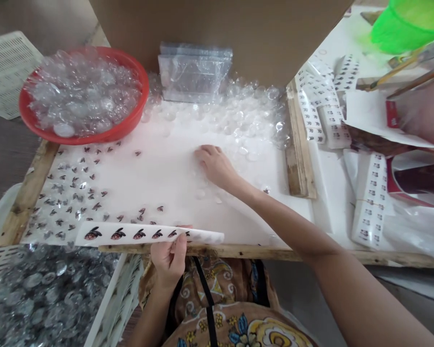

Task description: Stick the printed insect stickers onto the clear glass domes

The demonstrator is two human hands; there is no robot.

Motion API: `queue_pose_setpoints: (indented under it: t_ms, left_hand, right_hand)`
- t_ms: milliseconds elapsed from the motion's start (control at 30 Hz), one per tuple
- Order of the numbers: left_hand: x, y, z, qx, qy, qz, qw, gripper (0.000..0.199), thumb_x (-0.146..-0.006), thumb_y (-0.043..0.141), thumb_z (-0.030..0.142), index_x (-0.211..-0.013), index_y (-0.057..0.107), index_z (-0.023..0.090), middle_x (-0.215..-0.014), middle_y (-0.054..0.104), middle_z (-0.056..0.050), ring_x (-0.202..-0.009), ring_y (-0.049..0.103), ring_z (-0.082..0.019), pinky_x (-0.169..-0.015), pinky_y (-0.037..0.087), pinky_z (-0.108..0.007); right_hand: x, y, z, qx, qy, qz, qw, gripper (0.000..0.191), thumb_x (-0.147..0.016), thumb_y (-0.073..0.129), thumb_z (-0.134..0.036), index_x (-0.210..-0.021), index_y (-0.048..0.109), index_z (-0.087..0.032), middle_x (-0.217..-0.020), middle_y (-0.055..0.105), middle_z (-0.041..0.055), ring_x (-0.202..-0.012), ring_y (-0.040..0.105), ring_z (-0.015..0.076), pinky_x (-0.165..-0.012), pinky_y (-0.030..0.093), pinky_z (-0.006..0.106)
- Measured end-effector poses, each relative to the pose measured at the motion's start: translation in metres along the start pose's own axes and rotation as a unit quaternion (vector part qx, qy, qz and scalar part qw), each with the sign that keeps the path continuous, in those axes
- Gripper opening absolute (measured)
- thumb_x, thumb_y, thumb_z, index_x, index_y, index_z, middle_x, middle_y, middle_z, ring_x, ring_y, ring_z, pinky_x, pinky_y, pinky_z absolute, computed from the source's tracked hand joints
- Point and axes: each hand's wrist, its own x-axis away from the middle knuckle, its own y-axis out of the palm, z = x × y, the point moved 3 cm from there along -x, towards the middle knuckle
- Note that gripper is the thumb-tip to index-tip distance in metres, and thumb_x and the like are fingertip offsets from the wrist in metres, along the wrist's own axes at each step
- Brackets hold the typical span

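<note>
My left hand (169,260) pinches a white sticker strip (130,234) with a row of small dark-and-pink prints, at the table's front edge. Farther forward, my right hand (215,164) rests low over the white tabletop (159,178), its fingers curled down; whether anything is under the fingertips is hidden. Clear round pieces (238,120) lie scattered beyond and to the right of it. On the left of the table, many clear pieces with the same small prints (74,193) are spread out.
A red basin (144,91) heaped with clear pieces stands back left. A cardboard box (260,38) rises behind, with plastic bags (195,72) before it. A wooden strip (298,164) borders the right; sticker rolls (370,207) lie past it. A crate (110,299) is below left.
</note>
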Motion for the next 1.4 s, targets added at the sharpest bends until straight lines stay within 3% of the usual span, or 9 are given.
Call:
queue_pose_setpoints:
  t_ms: [100,300,500,633,767,967,1100,1233,1400]
  left_hand:
    - [0.001,0.0,0.0,0.001,-0.005,0.006,1.0,0.021,-0.094,0.057,0.021,-0.097,0.078,0.018,-0.083,0.08,-0.005,-0.067,0.073,-0.017,-0.067,0.055,-0.025]
    - [0.002,0.0,-0.001,-0.014,-0.012,-0.004,1.0,0.023,-0.095,0.056,0.025,-0.097,0.079,0.019,-0.079,0.079,-0.004,-0.065,0.072,-0.017,-0.065,0.055,-0.026]
    - [0.005,0.001,-0.007,0.003,-0.009,0.0,1.0,0.019,-0.093,0.06,0.022,-0.099,0.078,0.02,-0.085,0.08,-0.004,-0.07,0.073,-0.018,-0.069,0.055,-0.027]
    - [0.004,0.002,-0.005,0.006,-0.015,-0.009,1.0,0.02,-0.093,0.059,0.021,-0.1,0.078,0.021,-0.084,0.08,-0.003,-0.069,0.072,-0.016,-0.069,0.054,-0.025]
    - [0.004,0.001,-0.006,-0.009,-0.014,-0.004,1.0,0.021,-0.094,0.059,0.023,-0.097,0.079,0.02,-0.083,0.08,-0.004,-0.07,0.073,-0.017,-0.068,0.055,-0.026]
    - [0.003,0.001,-0.004,-0.013,-0.009,-0.002,1.0,0.022,-0.094,0.058,0.025,-0.098,0.079,0.018,-0.08,0.079,-0.005,-0.065,0.072,-0.017,-0.064,0.055,-0.026]
    - [0.0,0.001,0.001,-0.031,-0.007,0.001,0.999,0.024,-0.095,0.057,0.027,-0.095,0.079,0.017,-0.08,0.079,-0.006,-0.065,0.072,-0.017,-0.064,0.056,-0.026]
    - [-0.001,0.001,0.003,-0.033,-0.014,-0.001,0.999,0.025,-0.095,0.056,0.027,-0.093,0.079,0.018,-0.082,0.08,-0.006,-0.069,0.073,-0.018,-0.067,0.056,-0.027]
    - [0.001,0.0,-0.001,-0.014,-0.015,-0.013,1.0,0.022,-0.094,0.057,0.024,-0.098,0.079,0.019,-0.082,0.08,-0.004,-0.067,0.072,-0.017,-0.064,0.054,-0.025]
  right_hand:
    - [0.009,-0.004,-0.005,-0.041,-0.037,0.001,0.998,0.038,-0.094,0.043,-0.01,-0.125,0.063,-0.018,-0.131,0.06,0.0156,-0.118,0.054,0.0298,-0.1,0.047,0.048]
    - [0.037,-0.033,0.023,0.032,0.041,0.011,0.999,0.031,-0.09,0.06,-0.021,-0.121,0.066,-0.019,-0.112,0.064,0.0154,-0.1,0.058,0.0313,-0.086,0.05,0.047]
    - [0.052,-0.029,0.038,0.033,0.025,0.024,0.999,0.023,-0.088,0.055,-0.013,-0.105,0.07,-0.019,-0.11,0.06,0.0148,-0.095,0.057,0.028,-0.083,0.051,0.044]
    - [0.047,-0.03,0.035,-0.039,0.033,0.057,0.997,0.022,-0.087,0.052,-0.012,-0.099,0.069,-0.017,-0.102,0.061,0.0127,-0.081,0.06,0.0214,-0.08,0.053,0.04]
    - [0.039,-0.036,0.033,-0.158,0.091,0.073,0.98,0.017,-0.085,0.052,-0.016,-0.093,0.067,-0.02,-0.099,0.064,0.0085,-0.078,0.063,0.0173,-0.076,0.054,0.034]
    - [0.024,-0.033,0.031,-0.272,0.178,0.003,0.946,0.016,-0.085,0.054,-0.021,-0.096,0.065,-0.02,-0.081,0.067,0.003,-0.07,0.065,0.0157,-0.066,0.051,0.03]
    - [0.022,-0.032,0.036,-0.252,0.199,0.001,0.947,0.012,-0.083,0.056,-0.02,-0.092,0.064,-0.02,-0.079,0.068,0.0031,-0.068,0.064,0.0154,-0.065,0.051,0.03]
    - [0.034,-0.035,0.04,-0.251,0.214,0.0,0.944,0.017,-0.087,0.052,-0.02,-0.097,0.065,-0.02,-0.093,0.071,0.0066,-0.073,0.067,0.0166,-0.065,0.054,0.031]
    - [0.05,-0.05,0.036,-0.107,0.146,0.02,0.983,0.019,-0.087,0.051,-0.017,-0.093,0.069,-0.021,-0.097,0.072,0.0071,-0.078,0.066,0.0201,-0.073,0.053,0.038]
